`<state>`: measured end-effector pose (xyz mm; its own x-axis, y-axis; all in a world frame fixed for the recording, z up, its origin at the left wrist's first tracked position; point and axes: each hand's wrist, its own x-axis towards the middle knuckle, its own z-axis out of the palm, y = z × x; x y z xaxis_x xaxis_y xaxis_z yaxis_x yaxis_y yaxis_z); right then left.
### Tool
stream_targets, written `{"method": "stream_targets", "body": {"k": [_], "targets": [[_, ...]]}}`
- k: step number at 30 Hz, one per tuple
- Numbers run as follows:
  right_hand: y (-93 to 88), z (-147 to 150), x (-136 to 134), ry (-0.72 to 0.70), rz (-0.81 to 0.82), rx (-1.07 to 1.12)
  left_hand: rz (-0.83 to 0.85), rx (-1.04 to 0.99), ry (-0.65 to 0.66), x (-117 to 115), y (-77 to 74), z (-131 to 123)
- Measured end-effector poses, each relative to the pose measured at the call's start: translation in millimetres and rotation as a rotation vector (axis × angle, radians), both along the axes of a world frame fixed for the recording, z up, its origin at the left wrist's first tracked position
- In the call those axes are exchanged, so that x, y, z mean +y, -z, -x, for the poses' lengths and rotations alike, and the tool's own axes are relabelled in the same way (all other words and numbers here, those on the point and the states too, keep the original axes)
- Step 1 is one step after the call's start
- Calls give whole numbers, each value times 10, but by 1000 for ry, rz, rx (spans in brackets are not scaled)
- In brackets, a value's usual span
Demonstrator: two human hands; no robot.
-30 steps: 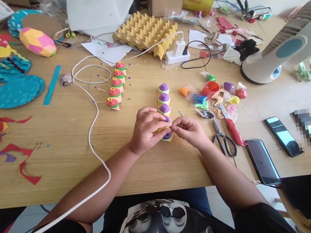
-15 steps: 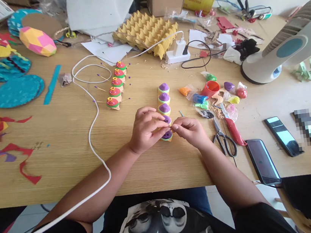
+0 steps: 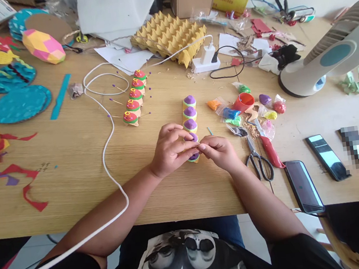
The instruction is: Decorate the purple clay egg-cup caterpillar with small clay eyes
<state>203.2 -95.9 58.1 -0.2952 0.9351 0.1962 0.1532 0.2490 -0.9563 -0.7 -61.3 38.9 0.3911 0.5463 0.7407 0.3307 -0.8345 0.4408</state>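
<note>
Purple mounds cap the short cup row (image 3: 190, 125) that I take as my landmark from this remote seat; it stands on the wooden table (image 3: 130, 158), running away from the wearer's body. Both bare hands are over its near end, partly covering the last two mounds. I see the left hand (image 3: 171, 149) on the row's left side, its thumb and forefinger stretched across to meet the other hand by the row's right edge, the remaining fingers curved and apart. The right hand (image 3: 219, 152), to the right of the row, has its thumb and forefinger in a narrow pinch. Whatever sits between those fingertips is too small for me to make out, so I cannot tell what either hand holds.

Left of the cup row and farther off, I have a red-topped row (image 3: 134, 93) with thin pins on both sides. Beyond the cup row lies a yellow egg tray (image 3: 170, 38). To its right, a red cup (image 3: 244, 103) sits among bagged coloured lumps; nearer the wearer on that side are scissors (image 3: 252, 152) and a red-handled knife (image 3: 271, 151).
</note>
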Motion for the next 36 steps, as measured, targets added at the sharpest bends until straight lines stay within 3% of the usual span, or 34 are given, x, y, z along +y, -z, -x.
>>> {"method": "stream_targets", "body": {"k": [5, 14, 23, 36], "targets": [[23, -29, -8, -20, -1, -13, 5, 3, -18, -6, -16, 3], [-20, -11, -36, 31, 136, 47, -25, -20, -10, 2, -11, 15], [-8, -17, -40, 89, 104, 54, -4, -3, -50, -3, -19, 5], [-40, -20, -30, 52, 69, 15, 40, 24, -61, -5, 0, 26]]}}
